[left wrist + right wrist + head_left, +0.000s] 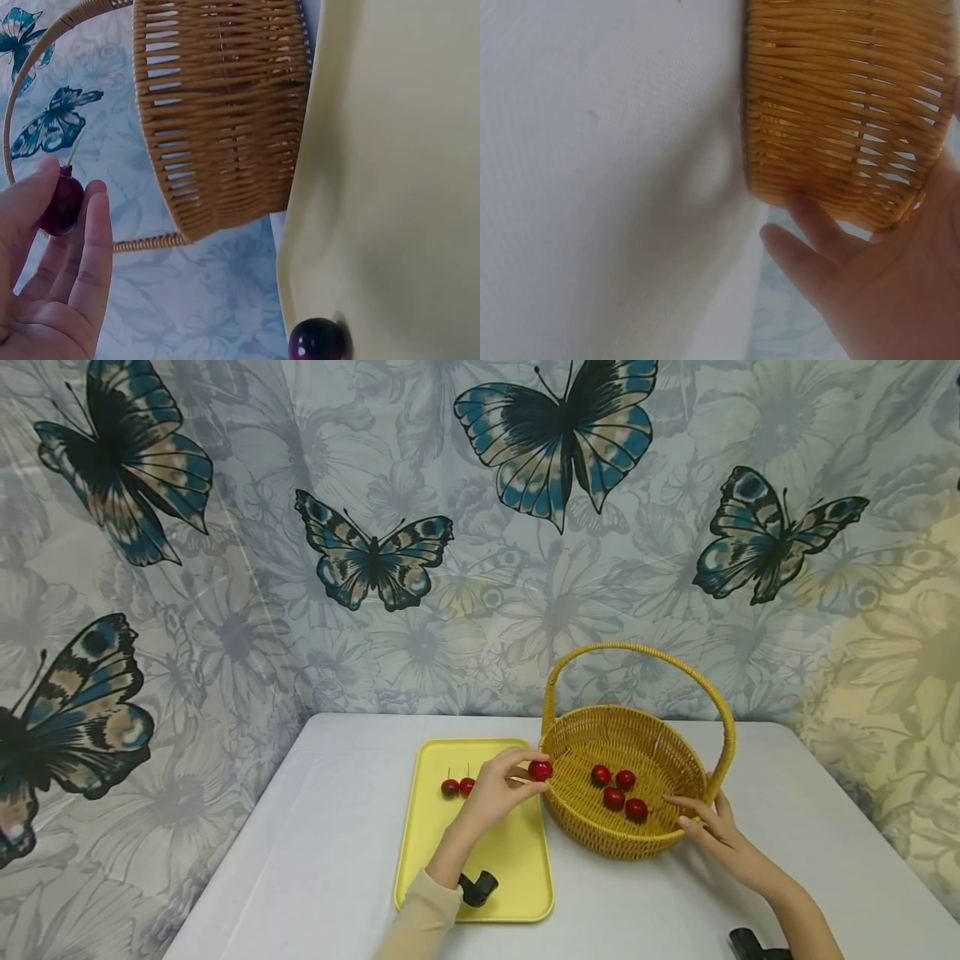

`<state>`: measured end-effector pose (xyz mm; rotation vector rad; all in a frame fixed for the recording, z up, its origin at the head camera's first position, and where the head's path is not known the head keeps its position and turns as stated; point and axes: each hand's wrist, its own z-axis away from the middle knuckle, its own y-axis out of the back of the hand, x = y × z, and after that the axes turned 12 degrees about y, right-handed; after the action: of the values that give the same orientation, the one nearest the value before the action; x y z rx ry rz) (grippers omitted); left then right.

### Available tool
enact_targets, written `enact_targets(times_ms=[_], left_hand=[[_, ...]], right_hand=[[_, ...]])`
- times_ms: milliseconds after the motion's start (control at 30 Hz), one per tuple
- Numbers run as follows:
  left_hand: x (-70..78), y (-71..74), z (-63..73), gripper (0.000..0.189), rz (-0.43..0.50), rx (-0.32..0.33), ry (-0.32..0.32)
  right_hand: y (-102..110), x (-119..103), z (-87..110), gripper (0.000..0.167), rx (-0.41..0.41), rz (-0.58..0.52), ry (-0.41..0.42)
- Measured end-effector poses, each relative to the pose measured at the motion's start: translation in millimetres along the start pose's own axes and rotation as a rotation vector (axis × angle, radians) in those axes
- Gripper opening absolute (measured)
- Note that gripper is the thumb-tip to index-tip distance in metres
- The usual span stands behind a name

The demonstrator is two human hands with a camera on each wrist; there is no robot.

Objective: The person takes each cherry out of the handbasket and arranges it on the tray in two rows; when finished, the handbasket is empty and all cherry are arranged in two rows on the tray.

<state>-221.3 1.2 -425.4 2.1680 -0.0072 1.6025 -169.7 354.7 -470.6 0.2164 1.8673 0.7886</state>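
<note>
My left hand pinches a dark red cherry between thumb and fingertips, level with the left rim of a yellow wicker basket. The cherry's thin green stem points up in the left wrist view. Several cherries lie together on the basket floor. My right hand holds the basket's right side near the foot of its handle, some fingers reaching over the rim and others against the outer weave. Two stemmed cherries sit on a yellow tray, partly beside the left hand's outline.
The tray stands left of the basket on a white-covered table. The basket's tall arched handle rises above its bowl. Behind the table hangs a cloth printed with butterflies. Black wrist camera mounts show at both forearms.
</note>
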Motion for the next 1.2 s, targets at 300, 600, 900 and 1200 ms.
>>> enact_targets(times_ms=[300, 600, 900, 1200], left_hand=[[-27.8, 12.6, -4.9, 0.030, -0.026, 0.026, 0.024], [-31.3, 26.4, -5.3, 0.027, -0.034, 0.029, 0.036], [-23.6, 35.7, 0.8, 0.024, -0.042, -0.003, 0.046], [-57.3, 30.2, -5.5, 0.032, -0.068, 0.005, 0.121]], right_hand=[[0, 1, -1.0, 0.039, -0.006, -0.004, -0.012], [0, 1, -0.6, 0.040, -0.012, -0.019, -0.011], [0, 0, -0.2, 0.040, -0.005, -0.012, 0.007], [0, 1, -0.1, 0.039, -0.005, -0.012, 0.013]])
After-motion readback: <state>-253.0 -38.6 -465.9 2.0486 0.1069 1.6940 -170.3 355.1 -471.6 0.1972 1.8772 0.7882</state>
